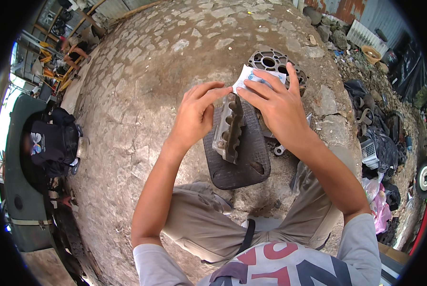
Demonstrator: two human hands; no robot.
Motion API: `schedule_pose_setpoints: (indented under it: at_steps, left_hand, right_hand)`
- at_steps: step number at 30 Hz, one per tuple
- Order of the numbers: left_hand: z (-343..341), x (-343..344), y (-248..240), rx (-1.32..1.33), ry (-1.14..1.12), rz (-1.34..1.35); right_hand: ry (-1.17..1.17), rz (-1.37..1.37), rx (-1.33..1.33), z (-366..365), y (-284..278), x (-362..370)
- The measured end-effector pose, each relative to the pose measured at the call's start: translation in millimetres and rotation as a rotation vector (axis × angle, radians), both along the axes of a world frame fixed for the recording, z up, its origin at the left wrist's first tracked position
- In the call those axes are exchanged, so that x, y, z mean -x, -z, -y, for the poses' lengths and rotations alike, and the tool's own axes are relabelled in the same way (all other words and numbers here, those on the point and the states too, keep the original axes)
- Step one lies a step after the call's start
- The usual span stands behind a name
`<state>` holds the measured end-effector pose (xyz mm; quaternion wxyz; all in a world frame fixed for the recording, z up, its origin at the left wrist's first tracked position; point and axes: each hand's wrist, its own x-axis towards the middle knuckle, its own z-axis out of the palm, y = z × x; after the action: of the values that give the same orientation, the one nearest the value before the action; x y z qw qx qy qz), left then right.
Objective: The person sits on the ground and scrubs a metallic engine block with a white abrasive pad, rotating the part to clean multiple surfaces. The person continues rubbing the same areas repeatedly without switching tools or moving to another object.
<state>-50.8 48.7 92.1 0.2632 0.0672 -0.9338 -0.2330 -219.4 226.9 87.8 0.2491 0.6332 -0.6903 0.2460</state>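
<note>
A small white sheet of paper with blue print is held up between my two hands, beyond the far end of a metal part. My left hand pinches its near left corner between thumb and forefinger. My right hand grips the sheet near its lower edge, its other fingers stretched out over the paper. Below them, a grey metal engine part with a row of rounded notches lies on a dark, worn pad. Neither hand visibly grips the metal part.
Behind my right hand lies a round metal housing with holes. A ring-ended metal piece is beside the pad. Scrap, black bags and a grey crate line the right side. At left stand a dark green vehicle panel and a seated person.
</note>
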Motion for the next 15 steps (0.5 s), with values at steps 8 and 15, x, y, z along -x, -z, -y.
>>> schedule_pose_setpoints:
  at_steps: [8,15]
  left_hand:
    - [3.4,4.3,3.0,-0.048,0.004,-0.036]
    - [7.1,0.5,3.7,-0.057,0.027,-0.003]
  right_hand:
    - [-0.059,0.007,0.050,4.1,0.0,-0.1]
    - [-0.042,0.008,0.033,7.3,-1.2,-4.0]
